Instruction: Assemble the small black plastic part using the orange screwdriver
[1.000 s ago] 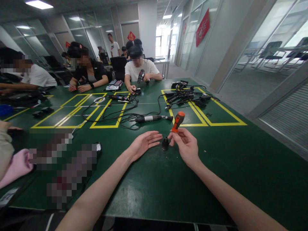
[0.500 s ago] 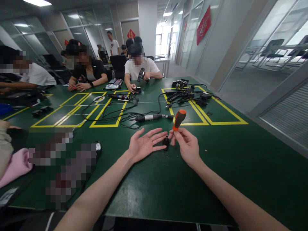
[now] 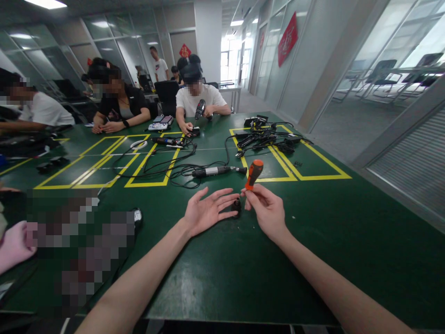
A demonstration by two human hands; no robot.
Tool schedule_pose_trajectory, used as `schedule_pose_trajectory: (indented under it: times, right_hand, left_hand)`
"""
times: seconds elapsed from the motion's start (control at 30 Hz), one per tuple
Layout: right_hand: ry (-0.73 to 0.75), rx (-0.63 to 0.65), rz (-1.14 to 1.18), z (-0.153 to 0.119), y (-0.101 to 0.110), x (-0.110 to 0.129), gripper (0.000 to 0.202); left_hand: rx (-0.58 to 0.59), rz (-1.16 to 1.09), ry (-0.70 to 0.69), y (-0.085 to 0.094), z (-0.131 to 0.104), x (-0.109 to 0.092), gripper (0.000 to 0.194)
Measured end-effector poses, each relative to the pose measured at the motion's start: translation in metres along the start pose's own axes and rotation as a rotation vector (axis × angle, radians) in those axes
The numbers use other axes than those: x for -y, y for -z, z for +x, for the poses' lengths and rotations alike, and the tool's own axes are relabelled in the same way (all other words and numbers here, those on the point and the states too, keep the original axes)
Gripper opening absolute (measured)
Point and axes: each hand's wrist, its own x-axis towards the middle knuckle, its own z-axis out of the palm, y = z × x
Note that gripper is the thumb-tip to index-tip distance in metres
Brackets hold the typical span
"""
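Head view: screwdriver [image 3: 255, 174] pinched handle-up between thumb and fingers of the right hand [image 3: 269, 208], its lower end hidden. The left hand [image 3: 203, 212], palm bare and fingers spread, partly covers a black part [image 3: 237, 205] above the green table [image 3: 215, 278]; contact cannot be told. One second ago, those fingers lay closer together, leaving the part clearer.
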Motion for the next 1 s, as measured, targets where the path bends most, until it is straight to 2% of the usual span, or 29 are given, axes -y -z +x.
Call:
schedule_pose_trajectory:
  times: [0.23, 0.43, 0.77, 1.0]
  right_hand:
    - [-0.016, 0.029, 0.051, -0.0015, 0.0008, -0.0008, 0.029]
    - [-0.019, -0.002, 0.024, -0.0019, -0.001, 0.0009, 0.032]
    - [-0.031, 0.047, 0.038, -0.0031, -0.0008, 0.0027, 0.035]
    - [-0.04, 0.003, 0.068, -0.0022, -0.0039, 0.0019, 0.035]
  left_hand:
    - [-0.019, 0.058, 0.0, -0.0009, -0.0002, -0.0002, 0.055]
    - [-0.064, 0.141, 0.003, 0.0003, 0.0014, -0.0001, 0.051]
    - [-0.089, 0.206, 0.004, 0.0011, 0.0014, -0.0009, 0.045]
    - [-0.106, 0.226, 0.012, 0.0019, 0.0022, -0.0009, 0.041]
